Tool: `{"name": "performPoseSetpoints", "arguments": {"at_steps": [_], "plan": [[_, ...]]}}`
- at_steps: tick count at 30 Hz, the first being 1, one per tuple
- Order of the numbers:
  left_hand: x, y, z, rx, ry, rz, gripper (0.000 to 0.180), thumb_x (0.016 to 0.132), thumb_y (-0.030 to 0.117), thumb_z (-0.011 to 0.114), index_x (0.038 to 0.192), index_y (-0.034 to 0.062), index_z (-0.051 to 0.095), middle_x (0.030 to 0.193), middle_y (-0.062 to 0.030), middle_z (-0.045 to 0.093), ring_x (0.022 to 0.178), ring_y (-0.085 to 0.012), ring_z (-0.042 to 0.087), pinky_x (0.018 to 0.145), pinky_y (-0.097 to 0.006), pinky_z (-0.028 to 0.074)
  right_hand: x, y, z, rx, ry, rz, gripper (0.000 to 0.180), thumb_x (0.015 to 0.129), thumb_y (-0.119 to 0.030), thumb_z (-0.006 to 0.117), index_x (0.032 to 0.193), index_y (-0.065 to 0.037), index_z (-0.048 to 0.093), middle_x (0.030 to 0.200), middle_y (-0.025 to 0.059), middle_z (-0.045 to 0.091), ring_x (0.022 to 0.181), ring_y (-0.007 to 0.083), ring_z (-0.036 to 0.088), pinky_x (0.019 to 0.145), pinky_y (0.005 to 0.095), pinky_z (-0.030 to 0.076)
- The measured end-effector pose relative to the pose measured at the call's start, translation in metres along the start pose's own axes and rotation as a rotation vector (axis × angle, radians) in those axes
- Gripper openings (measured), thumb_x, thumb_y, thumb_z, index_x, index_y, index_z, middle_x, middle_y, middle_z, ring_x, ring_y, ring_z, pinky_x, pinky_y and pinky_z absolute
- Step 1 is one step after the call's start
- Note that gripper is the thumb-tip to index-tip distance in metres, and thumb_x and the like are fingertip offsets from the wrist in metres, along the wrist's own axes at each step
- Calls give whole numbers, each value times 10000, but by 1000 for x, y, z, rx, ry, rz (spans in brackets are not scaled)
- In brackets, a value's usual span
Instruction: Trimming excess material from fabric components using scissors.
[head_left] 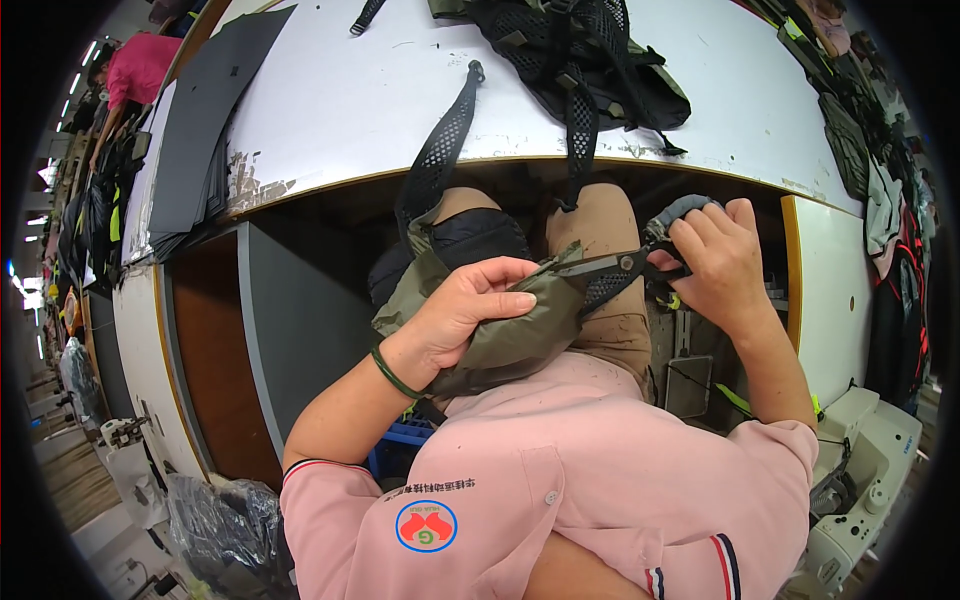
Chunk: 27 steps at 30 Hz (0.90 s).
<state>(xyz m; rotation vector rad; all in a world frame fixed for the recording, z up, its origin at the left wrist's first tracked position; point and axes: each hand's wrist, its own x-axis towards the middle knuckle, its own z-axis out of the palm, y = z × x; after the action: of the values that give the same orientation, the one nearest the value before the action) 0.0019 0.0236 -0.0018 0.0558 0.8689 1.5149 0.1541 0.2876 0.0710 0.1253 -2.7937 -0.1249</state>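
Note:
Across my lap lies an olive-green fabric piece (520, 340), with a black mesh strap (440, 150) running from it up onto the table edge. My left hand (490, 300) pinches the fabric between thumb and fingers near its upper edge. In my right hand (715, 255) is a pair of scissors (610, 265) with dark blades and cloth-wrapped handles. The blades point left and reach the fabric's edge, close to my left fingertips. Whether they are cutting into it I cannot tell.
A white table (330, 100) with worn edges spans the front. On it lie a black and olive mesh bag (580, 60) and dark grey sheets (205, 130). A sewing machine (865, 480) stands at lower right. At far left another person (140, 70) in pink bends over dark goods.

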Motion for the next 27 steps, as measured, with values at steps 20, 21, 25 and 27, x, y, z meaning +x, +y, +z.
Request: {"name": "performPoseSetpoints", "arguments": {"at_steps": [20,21,25,27], "plan": [[1,-2,-2,-9,15,2,361,883,1,701,1234,2,616,1115,-62,674,972,-124,659,875,-272,553,-12,-8,17,22,35,115,305,680,-190,819,744,-111,531,707,7,534,673,209,528,684,369,340],[1,-2,-2,-8,11,5,364,882,4,702,1236,3,615,1116,-62,675,973,-122,658,876,-271,550,-13,-5,17,22,35,116,305,680,-190,819,744,-111,531,707,7,534,673,209,528,684,369,340],[0,-1,0,-2,17,4,366,882,10,705,1236,0,615,1114,-64,677,976,-119,655,881,-267,544,-10,-2,8,22,21,179,297,678,-186,815,744,-103,538,707,12,541,676,222,532,682,371,341],[1,-1,1,14,20,0,363,880,7,706,1232,-2,617,1112,-64,678,973,-118,656,880,-266,545,-3,-6,2,114,26,106,290,671,-187,813,759,-105,548,712,14,534,681,222,523,695,375,343]]}}
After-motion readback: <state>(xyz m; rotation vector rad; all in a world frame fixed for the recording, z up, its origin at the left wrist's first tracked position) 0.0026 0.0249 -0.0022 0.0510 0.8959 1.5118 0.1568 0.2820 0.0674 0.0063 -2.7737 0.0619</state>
